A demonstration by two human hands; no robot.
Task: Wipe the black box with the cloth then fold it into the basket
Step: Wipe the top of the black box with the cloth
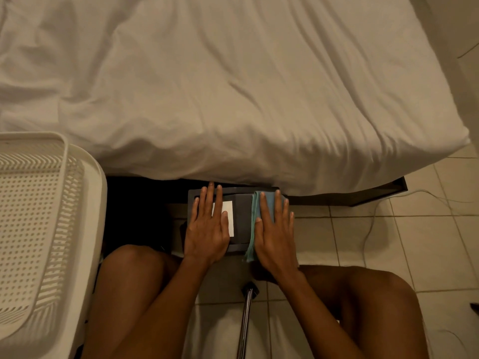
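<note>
The black box (242, 218) sits at lower centre of the frame, against the bed (233, 86). The left hand (207, 229) lies flat on its top, fingers spread, grasping nothing. The right hand (276, 234) presses the folded blue cloth (255, 216) onto the box's right edge, fingers extended, not gripping. Risk: the overhanging cloth may slip off. The basket (64, 203) stands at left.

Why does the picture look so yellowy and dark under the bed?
In the head view, warm dim light tints the bed sheet beige; the gap under the bed falls into deep shadow, so the black box is hard to see; the wide lens bends the basket at the left edge.
</note>
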